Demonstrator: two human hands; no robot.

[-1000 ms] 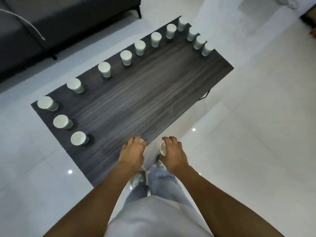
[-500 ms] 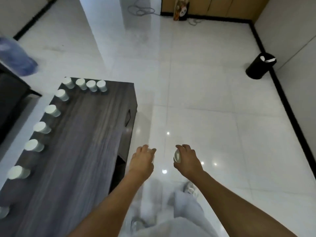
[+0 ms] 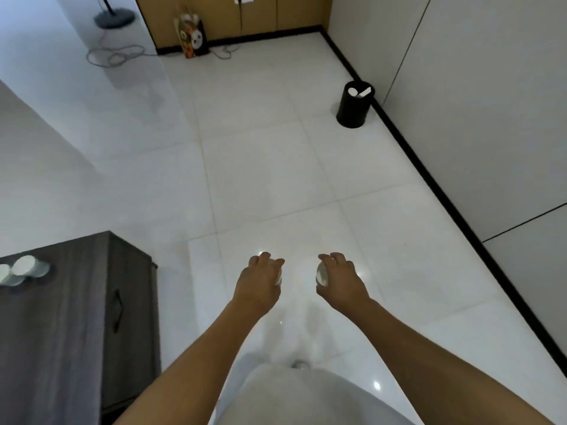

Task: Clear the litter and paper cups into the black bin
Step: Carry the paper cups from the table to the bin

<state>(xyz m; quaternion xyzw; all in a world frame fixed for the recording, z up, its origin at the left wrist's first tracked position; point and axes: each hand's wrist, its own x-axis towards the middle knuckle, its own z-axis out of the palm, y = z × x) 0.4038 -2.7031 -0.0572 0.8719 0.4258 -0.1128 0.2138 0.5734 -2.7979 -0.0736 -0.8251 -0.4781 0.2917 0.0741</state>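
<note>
My right hand (image 3: 340, 282) grips a white paper cup (image 3: 321, 274), its round end showing at the thumb side. My left hand (image 3: 259, 283) is curled round another white cup (image 3: 278, 280), of which only a sliver shows past the fingers. Both hands are held out over the white tiled floor. The black bin (image 3: 354, 104) stands far ahead to the right against the wall, with white litter inside it. Two more paper cups (image 3: 26, 266) stand on the dark wooden table (image 3: 76, 317) at the left edge.
A grey wall with a black skirting (image 3: 460, 222) runs along the right. At the far end are wooden cabinets, a patterned bag (image 3: 191, 36), loose cables (image 3: 113, 55) and a lamp base (image 3: 113, 18). Open tiled floor lies between me and the bin.
The view has swung away from the table toward the bin, which is now nearer and more central. Both hands keep hold of their cups out in front.
</note>
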